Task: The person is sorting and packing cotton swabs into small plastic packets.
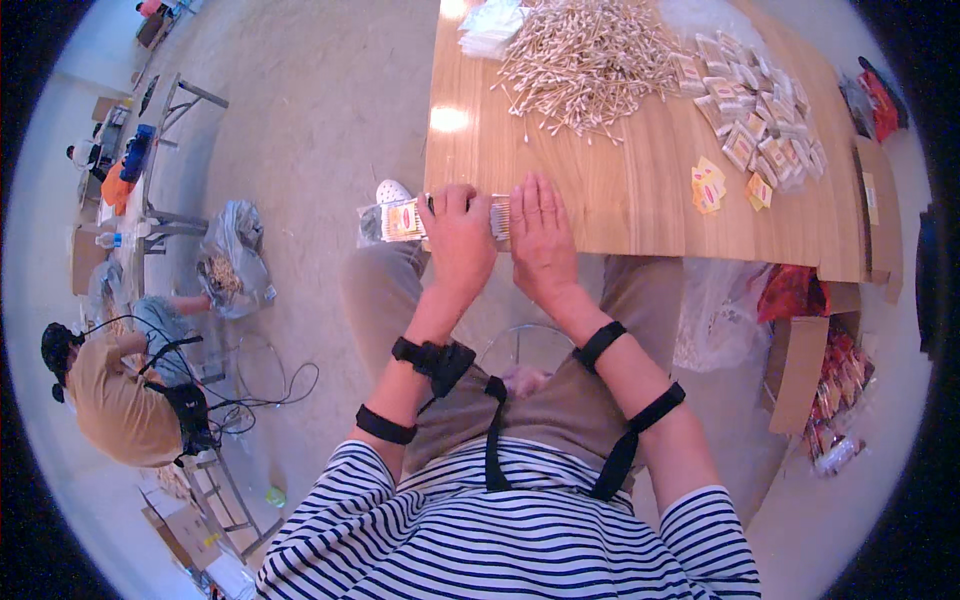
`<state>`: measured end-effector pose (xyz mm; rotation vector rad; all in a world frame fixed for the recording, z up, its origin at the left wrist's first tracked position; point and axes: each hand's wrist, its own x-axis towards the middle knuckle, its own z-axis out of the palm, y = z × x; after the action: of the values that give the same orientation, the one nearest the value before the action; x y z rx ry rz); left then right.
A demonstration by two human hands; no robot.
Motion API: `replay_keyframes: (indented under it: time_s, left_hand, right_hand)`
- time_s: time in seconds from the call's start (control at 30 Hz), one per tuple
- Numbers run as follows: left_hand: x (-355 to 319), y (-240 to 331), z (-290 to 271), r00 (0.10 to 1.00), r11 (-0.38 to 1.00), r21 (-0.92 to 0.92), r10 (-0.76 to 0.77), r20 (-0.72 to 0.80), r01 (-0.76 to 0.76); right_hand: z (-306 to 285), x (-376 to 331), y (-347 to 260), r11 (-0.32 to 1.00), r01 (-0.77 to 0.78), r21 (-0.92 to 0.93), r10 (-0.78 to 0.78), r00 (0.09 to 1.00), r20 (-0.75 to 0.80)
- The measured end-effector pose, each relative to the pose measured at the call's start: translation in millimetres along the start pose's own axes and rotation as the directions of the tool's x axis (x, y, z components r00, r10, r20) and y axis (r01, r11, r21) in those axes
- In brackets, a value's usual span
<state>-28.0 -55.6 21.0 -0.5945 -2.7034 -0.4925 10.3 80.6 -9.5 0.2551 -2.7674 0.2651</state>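
At the near edge of the wooden table (640,190), the person's left hand (458,237) and right hand (541,235) lie side by side, backs up, over a small clear packet of cotton swabs (412,219). The left hand's fingers curl down onto the packet, pinching it against the table edge, while the right hand lies flat with its fingers pressed together, covering the packet's right end where the swab tips show between the two hands. The packet's left end juts past the left hand and carries a rectangular label in yellow and red. Farther back on the table, a broad loose heap of cotton swabs (590,60) is spread out, with a stack of clear plastic bags (488,25) just beside it at the left. To the right of the heap lies a pile of filled packets (760,120), each small, rectangular and clear with a pale card. Nearer the person, well apart from the hands, sit a few loose yellow-and-red labels (708,185). Right of the table, an open cardboard box (800,370) stands beside reddish packages. At the far left, another person (115,390) crouches on the floor.
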Motion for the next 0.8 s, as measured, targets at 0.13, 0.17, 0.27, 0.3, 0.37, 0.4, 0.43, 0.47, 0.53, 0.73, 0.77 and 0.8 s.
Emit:
replay_keyframes:
  time_s: [0.13,0.17,0.27,0.3,0.37,0.4,0.43,0.47,0.53,0.73,0.77,0.8]
  left_hand:
    - [25.6,-7.7,5.1,0.996,0.996,0.009,0.092,-0.017,-0.091]
    - [30.4,-8.5,5.6,0.991,0.991,0.002,0.132,0.002,-0.132]
    - [37.0,-14.6,15.1,0.985,0.988,0.009,0.155,0.072,-0.156]
    - [39.7,-14.3,14.9,0.985,0.987,0.008,0.160,0.071,-0.161]
    - [44.0,-16.4,13.2,0.971,0.978,0.013,0.207,0.117,-0.210]
    - [45.9,-18.0,12.5,0.971,0.977,0.014,0.209,0.119,-0.212]
    - [48.4,-19.9,12.1,0.966,0.981,-0.028,0.193,0.171,-0.191]
    - [51.1,-21.8,12.1,0.958,0.984,-0.068,0.178,0.223,-0.167]
    - [57.9,-27.1,10.9,0.946,0.985,-0.086,0.166,0.278,-0.148]
    - [64.7,-25.7,5.1,0.889,0.956,-0.033,0.285,0.359,-0.293]
    - [64.4,-24.7,5.0,0.874,0.923,0.040,0.348,0.340,-0.383]
    - [65.1,-24.4,5.3,0.873,0.923,0.037,0.348,0.342,-0.383]
  right_hand:
    - [0.2,0.9,-0.2,0.999,-0.002,-0.034,0.002,1.000,-0.001]
    - [0.4,1.1,-0.7,0.999,-0.007,-0.037,0.007,1.000,-0.003]
    - [2.1,-0.1,-2.1,1.000,0.011,0.020,-0.011,1.000,-0.002]
    - [2.4,-0.6,-1.4,1.000,0.007,0.017,-0.007,1.000,-0.004]
    - [3.7,-1.4,-0.2,1.000,0.004,-0.005,-0.004,1.000,-0.012]
    - [2.4,-1.5,-0.4,1.000,0.002,-0.004,-0.002,1.000,-0.012]
    - [1.1,-1.8,-0.4,0.999,-0.002,-0.033,0.002,1.000,0.010]
    - [0.2,-1.8,-0.1,0.998,-0.006,-0.062,0.008,0.999,0.033]
    - [0.3,-1.4,-0.7,0.998,-0.003,-0.061,0.005,0.999,0.040]
    - [0.5,-1.3,-0.3,0.998,-0.009,-0.068,0.013,0.998,0.067]
    - [1.6,-1.7,0.2,0.998,-0.011,-0.058,0.014,0.998,0.058]
    - [1.5,-1.6,0.4,0.998,-0.013,-0.058,0.016,0.998,0.061]
